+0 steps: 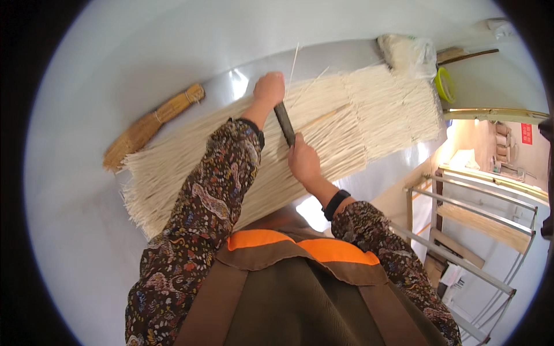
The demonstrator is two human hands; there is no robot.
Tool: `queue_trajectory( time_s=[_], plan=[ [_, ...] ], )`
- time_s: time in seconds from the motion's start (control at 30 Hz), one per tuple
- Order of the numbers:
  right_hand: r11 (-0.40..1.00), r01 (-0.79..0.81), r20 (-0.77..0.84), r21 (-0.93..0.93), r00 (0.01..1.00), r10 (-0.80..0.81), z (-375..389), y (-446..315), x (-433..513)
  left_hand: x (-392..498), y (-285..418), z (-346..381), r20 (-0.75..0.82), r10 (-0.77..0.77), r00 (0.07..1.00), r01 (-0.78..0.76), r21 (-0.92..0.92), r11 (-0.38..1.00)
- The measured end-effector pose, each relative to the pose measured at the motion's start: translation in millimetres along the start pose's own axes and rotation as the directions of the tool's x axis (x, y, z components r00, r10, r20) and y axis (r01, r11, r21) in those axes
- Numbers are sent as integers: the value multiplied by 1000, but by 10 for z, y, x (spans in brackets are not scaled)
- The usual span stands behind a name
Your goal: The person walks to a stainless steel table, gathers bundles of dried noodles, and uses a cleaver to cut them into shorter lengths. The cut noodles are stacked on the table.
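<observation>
My left hand is closed around the far end of a dark, straight bar-shaped tool. At its near end, my right hand grips the same tool. The bar lies crosswise over a thick layer of long, pale dried noodle strands; whether it has an edge underneath is hidden. To the right of my hands, shorter lengths of noodles lie in rows with seams between them. A thin wooden stick rests on the strands just right of the bar. A few loose strands stick out beyond my left hand.
The noodles lie on a shiny metal table. A straw hand broom lies along its far left edge. Back right are a clear plastic bag with pale contents and a yellow-green plastic container. A metal-framed rack stands at lower right.
</observation>
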State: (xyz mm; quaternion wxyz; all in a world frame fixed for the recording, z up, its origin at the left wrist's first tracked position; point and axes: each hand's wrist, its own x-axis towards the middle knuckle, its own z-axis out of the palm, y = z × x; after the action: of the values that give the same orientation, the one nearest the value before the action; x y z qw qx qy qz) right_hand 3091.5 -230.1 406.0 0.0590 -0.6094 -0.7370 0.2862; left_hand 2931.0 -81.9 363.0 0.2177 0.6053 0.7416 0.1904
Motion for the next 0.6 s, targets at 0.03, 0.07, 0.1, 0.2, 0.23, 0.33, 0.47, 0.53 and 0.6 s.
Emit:
queue_trajectory(
  time_s=[0.03, 0.07, 0.1, 0.2, 0.23, 0.33, 0.47, 0.53, 0.6],
  plan=[
    [1000, -10, 28, 10, 1000, 9, -12, -13, 0, 17, -19, 17, -1, -42, 999, 42, -105, 994],
    [1000, -13, 56, -18, 998, 14, -41, -15, 3, 9, -42, 30, -1, -78, 997, 76, -206, 976],
    [999, 4, 25, -35, 1000, -3, -56, -31, -1, -20, -107, 2, 35, -140, 989, 144, -284, 948],
    [999, 25, -24, -26, 999, -26, -146, -22, -63, -91, -323, -208, -81, -199, 977, 125, -539, 833],
    [997, 57, -65, 52, 996, -54, -179, -8, -100, -144, -405, -295, -76, -215, 974, 134, -572, 809],
    [967, 129, -218, 220, 973, -81, -290, 22, -247, -383, -680, -593, 62, -188, 980, 191, -45, 981],
    [928, 185, -302, 323, 950, -85, -494, 86, -567, -879, -789, -552, 11, 11, 1000, -14, 289, 957],
    [954, 132, -265, 269, 963, -59, -563, 143, -750, -1069, -776, -465, 2, 8, 1000, -8, 372, 928],
    [979, 57, -198, 196, 980, -18, -578, 239, -973, -1190, -737, -426, 67, 16, 998, -41, 393, 919]
  ],
)
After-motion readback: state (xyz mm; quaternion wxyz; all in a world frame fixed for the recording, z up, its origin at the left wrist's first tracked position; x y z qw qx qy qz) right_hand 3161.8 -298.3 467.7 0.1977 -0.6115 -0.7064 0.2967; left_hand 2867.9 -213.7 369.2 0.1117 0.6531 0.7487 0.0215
